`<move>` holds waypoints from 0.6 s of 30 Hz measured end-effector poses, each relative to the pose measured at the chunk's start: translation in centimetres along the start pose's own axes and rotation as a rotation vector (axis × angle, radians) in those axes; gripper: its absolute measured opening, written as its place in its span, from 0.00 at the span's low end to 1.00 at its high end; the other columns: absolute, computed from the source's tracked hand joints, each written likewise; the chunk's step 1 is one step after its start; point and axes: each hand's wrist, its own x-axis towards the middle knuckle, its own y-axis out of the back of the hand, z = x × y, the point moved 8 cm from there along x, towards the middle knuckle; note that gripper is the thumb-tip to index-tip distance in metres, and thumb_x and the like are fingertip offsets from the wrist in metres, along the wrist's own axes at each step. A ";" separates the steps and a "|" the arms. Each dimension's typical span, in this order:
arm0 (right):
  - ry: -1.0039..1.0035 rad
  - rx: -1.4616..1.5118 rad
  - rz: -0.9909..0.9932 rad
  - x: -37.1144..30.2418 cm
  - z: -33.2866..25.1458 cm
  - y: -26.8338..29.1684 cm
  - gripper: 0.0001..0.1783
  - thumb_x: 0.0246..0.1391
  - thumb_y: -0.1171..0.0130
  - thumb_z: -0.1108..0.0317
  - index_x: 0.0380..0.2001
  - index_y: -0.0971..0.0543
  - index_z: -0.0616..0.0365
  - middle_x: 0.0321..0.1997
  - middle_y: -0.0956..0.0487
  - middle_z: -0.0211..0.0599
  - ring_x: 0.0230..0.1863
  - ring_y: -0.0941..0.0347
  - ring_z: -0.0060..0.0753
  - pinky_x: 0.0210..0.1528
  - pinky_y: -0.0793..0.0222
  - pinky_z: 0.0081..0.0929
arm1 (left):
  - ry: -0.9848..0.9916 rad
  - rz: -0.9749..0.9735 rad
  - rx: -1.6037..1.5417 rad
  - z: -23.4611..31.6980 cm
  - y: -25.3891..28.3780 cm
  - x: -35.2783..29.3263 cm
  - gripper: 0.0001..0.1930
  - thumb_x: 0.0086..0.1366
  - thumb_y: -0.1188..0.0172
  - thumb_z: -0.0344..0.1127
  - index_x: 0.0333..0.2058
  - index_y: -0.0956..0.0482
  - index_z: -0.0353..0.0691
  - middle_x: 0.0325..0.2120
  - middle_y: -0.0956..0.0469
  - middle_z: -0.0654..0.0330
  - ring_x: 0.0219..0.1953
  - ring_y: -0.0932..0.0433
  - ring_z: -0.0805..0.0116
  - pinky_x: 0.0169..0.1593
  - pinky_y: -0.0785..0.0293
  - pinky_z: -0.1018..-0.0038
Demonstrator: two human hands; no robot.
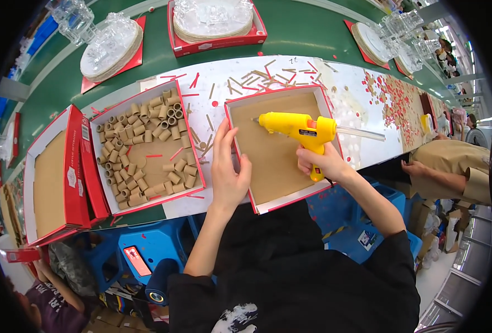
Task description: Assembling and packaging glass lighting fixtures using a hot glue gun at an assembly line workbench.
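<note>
In my right hand (325, 161) is a yellow hot glue gun (299, 129), fingers wrapped round its handle. A clear glue stick (362, 133) juts from its back end, and its nozzle points left. The gun hangs over a shallow red-edged box (268, 177) with white inner walls and a brown cardboard bottom. My left hand (227, 166) lies along that box's left wall, fingers stretched out and thumb apart, holding nothing. To its left, another red box (197, 161) holds many short brown cardboard tubes (132, 125) and a few red strips.
Red boxes (74, 177) are stacked at far left. Loose brown and red strips (262, 77) lie behind my box; red dots (390, 102) cover the table to the right. Clear plastic pieces on white discs (212, 22) stand at the back. Another person's arm (440, 176) reaches in at right.
</note>
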 end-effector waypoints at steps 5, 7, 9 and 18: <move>-0.023 0.031 0.030 -0.2 0.3 0.3 0.11 0.56 0.42 0.68 0.35 0.35 0.55 0.17 0.36 0.27 0.16 0.37 0.20 0.20 0.37 0.21 | 0.009 0.001 -0.011 0.0 0.1 0.0 0.25 0.55 0.50 0.23 0.55 0.36 0.32 0.62 0.42 0.44 0.65 0.42 0.48 0.64 0.43 0.62; -0.018 0.030 0.034 -0.2 0.0 0.0 0.10 0.57 0.43 0.69 0.34 0.34 0.56 0.15 0.36 0.26 0.15 0.36 0.20 0.19 0.37 0.21 | 0.014 0.004 -0.013 -0.1 0.2 -0.1 0.26 0.55 0.50 0.23 0.55 0.36 0.33 0.63 0.43 0.46 0.65 0.42 0.51 0.64 0.43 0.63; -0.014 0.036 0.046 -0.2 0.0 0.1 0.09 0.58 0.44 0.69 0.33 0.34 0.57 0.14 0.36 0.26 0.14 0.36 0.21 0.18 0.37 0.21 | 0.020 0.001 -0.007 -0.3 0.0 -0.1 0.26 0.55 0.50 0.24 0.55 0.35 0.33 0.62 0.43 0.47 0.65 0.42 0.51 0.64 0.43 0.63; -0.072 0.026 0.043 -0.5 -0.3 0.7 0.11 0.57 0.42 0.67 0.35 0.34 0.56 0.19 0.31 0.31 0.19 0.30 0.25 0.22 0.32 0.22 | 0.035 -0.004 -0.001 -0.3 0.0 -0.2 0.25 0.55 0.50 0.24 0.55 0.35 0.34 0.63 0.43 0.47 0.65 0.43 0.52 0.64 0.43 0.63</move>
